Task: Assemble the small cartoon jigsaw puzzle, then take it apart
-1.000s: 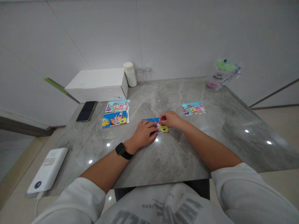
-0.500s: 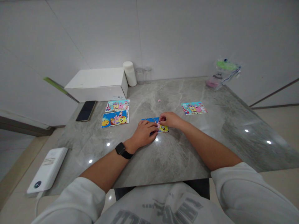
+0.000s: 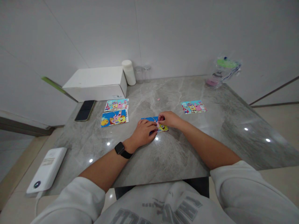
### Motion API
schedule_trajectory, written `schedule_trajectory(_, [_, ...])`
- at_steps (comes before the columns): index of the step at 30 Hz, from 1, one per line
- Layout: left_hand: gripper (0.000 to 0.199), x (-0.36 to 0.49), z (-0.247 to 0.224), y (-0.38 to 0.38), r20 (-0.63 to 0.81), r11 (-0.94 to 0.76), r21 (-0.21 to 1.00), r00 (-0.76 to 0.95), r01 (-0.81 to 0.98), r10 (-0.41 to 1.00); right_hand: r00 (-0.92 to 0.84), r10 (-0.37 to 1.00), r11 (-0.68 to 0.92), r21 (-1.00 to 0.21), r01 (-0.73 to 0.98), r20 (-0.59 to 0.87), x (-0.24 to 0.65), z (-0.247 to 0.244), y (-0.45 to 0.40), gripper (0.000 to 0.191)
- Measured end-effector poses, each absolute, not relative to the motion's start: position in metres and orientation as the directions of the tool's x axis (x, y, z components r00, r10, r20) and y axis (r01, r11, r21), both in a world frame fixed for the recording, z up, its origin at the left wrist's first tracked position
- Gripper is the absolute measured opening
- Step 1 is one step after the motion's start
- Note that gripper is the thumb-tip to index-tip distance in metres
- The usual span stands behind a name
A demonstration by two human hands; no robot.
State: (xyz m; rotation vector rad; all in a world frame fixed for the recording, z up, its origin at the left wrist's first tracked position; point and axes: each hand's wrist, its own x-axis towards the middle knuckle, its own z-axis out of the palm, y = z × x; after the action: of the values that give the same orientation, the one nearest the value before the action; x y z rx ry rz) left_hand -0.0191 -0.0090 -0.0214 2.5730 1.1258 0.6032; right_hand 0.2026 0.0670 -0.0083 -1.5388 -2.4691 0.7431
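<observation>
A blue cartoon picture card (image 3: 164,128), with a yellow figure at its right, lies on the table in front of me, partly covered by both hands. My left hand (image 3: 145,132) rests palm down over its left part, fingers stretched across the surface. At the card's upper edge, the fingertips of my right hand (image 3: 169,119) are pinched together; whatever is between them is too small and hidden to make out. Beyond the card lies a tiny pink piece (image 3: 158,99). Left of my hands is a similar blue picture card (image 3: 114,118).
Other cartoon cards lie at the back left (image 3: 116,105) and right (image 3: 193,107). A phone (image 3: 85,110), white box (image 3: 94,82), white bottle (image 3: 129,73), clear glasses (image 3: 143,74) and plastic bag (image 3: 221,73) line the table. A white power bank (image 3: 48,169) sits at the near left.
The view has shifted very slightly. Both hands keep nearly the same place on the card, with the right fingertips still pinched.
</observation>
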Motion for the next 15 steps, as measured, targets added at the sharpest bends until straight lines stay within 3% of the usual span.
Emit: schedule_trajectory(15, [0.021, -0.0186, -0.0188, -0.0101, 0.254, -0.669, 0.37, 0.622, 0.645, 0.741, -0.455, 0.882, 0.344, -0.486, 0.803, -0.128, 0.2007, -0.0105, 0.0669, 0.01])
